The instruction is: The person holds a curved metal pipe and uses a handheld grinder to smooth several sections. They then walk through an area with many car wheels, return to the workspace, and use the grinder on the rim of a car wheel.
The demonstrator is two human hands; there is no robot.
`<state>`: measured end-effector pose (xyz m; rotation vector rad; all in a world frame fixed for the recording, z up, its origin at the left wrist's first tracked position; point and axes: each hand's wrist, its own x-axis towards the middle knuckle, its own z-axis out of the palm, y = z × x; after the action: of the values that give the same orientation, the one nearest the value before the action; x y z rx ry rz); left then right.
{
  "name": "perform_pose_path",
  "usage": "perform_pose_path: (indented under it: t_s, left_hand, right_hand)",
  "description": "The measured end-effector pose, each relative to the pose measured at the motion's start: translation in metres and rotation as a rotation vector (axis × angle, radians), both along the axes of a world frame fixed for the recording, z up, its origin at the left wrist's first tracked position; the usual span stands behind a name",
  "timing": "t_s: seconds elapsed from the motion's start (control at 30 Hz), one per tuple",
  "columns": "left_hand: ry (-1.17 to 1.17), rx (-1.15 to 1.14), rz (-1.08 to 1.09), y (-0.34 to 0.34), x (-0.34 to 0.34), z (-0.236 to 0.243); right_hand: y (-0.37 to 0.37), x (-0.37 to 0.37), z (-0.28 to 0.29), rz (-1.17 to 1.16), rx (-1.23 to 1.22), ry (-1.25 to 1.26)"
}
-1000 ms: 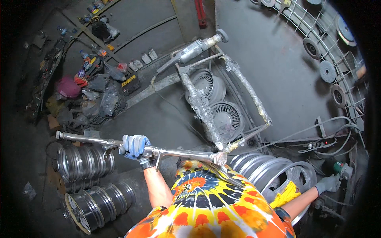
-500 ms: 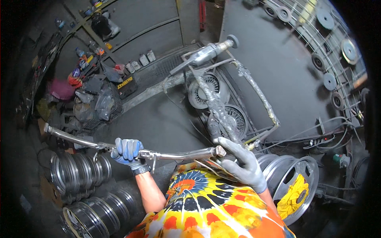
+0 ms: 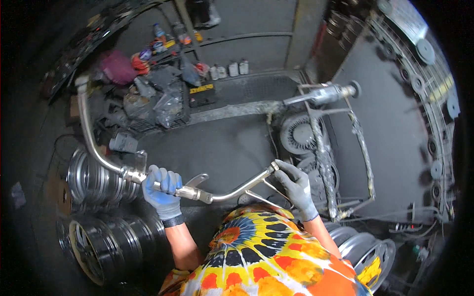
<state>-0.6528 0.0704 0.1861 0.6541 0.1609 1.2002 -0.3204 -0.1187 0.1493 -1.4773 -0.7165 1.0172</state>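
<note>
Fingers of the left hand [image 3: 163, 191] are curled tight around the tube [image 3: 198, 194], which I see held up between both hands. Those of the right hand [image 3: 297, 190] reach to its right end, thumb apart from the rest; I cannot tell whether they pinch it. Its long bent side rises up and left from the left fingers, and a bracket [image 3: 196, 181] juts just right of them. I judge the step to be steadying the tube while handling its end. Next, I'd want the left grip firm, since the long side could swing, and the right fingers settled before any turn. Wheels [image 3: 116, 241] lie below the left fingers; the grinder [image 3: 326, 93] sits beyond the right ones.
</note>
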Motion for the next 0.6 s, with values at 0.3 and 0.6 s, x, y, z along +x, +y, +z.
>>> perform_pose_path:
  t_s: [0.3, 0.6]
  left_hand:
    - [0.344, -0.123, 0.353, 0.023, -0.022, 0.010]
    - [0.631, -0.116, 0.522, 0.110, 0.013, -0.019]
  right_hand:
    - [0.073, -0.003, -0.101, 0.353, -0.177, -0.119]
    - [0.127, 0.042, -0.149, 0.331, -0.296, 0.046]
